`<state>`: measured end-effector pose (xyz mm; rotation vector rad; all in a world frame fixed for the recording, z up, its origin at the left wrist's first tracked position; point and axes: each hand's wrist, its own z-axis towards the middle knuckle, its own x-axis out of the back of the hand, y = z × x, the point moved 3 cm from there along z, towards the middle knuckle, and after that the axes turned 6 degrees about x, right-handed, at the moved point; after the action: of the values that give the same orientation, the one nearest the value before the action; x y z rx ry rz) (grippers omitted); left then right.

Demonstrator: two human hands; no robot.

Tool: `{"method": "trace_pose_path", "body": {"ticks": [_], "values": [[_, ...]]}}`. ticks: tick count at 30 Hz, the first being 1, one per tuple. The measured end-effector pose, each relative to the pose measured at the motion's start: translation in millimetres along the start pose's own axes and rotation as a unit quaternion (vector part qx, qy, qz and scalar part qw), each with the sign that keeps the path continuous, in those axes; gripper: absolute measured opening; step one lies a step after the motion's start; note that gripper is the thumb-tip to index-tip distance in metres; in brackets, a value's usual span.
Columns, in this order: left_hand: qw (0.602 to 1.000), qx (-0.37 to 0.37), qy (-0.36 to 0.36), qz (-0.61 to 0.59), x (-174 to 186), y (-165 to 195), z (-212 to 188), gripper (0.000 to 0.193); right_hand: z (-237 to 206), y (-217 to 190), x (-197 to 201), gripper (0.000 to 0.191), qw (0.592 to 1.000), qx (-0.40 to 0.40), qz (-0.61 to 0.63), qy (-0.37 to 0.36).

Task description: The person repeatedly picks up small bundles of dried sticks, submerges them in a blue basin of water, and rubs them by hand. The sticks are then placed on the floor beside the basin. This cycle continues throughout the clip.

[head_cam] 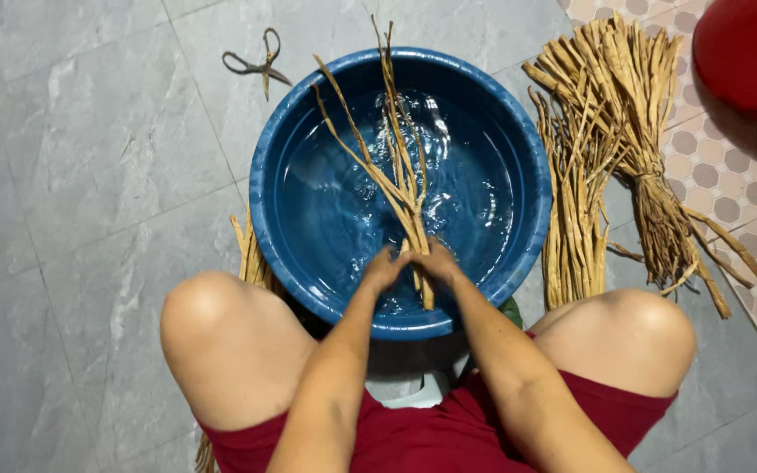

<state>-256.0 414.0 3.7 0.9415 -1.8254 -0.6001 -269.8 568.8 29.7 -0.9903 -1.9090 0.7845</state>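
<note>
Both hands (pixel 412 265) gripping tan dried strips (pixel 393 166), fanned, dipped in blue basin (pixel 265 188)

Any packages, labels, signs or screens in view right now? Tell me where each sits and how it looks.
None in view. Only unlabelled things show: a blue basin of water, tan strips held by both hands, dry bundles at right, scissors behind the basin, and a plain red bucket top right.

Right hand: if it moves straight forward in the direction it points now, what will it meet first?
The right hand points up-frame along the strips it grips, so probably water, then the blue basin's far wall; depth is unclear.
</note>
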Motion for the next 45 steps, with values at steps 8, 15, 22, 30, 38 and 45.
{"method": "trace_pose_path", "body": {"ticks": [8, 15, 22, 30, 38, 45], "values": [[0.828, 0.264, -0.247, -0.428, -37.2, 9.2, -8.0, 0.06, 9.0, -4.2, -15.7, 0.06, 0.977, 0.062, 0.184, 0.093], [0.541, -0.078, -0.313, -0.777, -21.7, 42.0, 6.6, 0.047, 1.4, -37.0, -65.5, 0.063, 0.977, 0.147, -0.029, 0.151], [0.708, 0.222, -0.153, -0.652, -50.0, 28.0, 9.8, 0.057, 21.2, -11.2, -19.6, 0.058, 0.98, 0.045, 0.065, 0.183], [0.704, 0.248, -0.134, -0.652, -30.8, 9.5, 5.2, 0.07, 10.4, -27.3, -62.6, 0.048, 0.954, 0.156, 0.211, 0.147], [0.744, 0.268, -0.113, -0.602, -22.9, 10.9, 6.1, 0.08, 3.7, -22.7, -67.3, 0.058, 0.969, 0.114, 0.124, 0.183], [0.752, 0.202, -0.148, -0.61, -29.6, 15.3, 0.5, 0.058, 11.7, -14.1, -47.5, 0.053, 0.976, 0.039, -0.072, 0.202]]}}
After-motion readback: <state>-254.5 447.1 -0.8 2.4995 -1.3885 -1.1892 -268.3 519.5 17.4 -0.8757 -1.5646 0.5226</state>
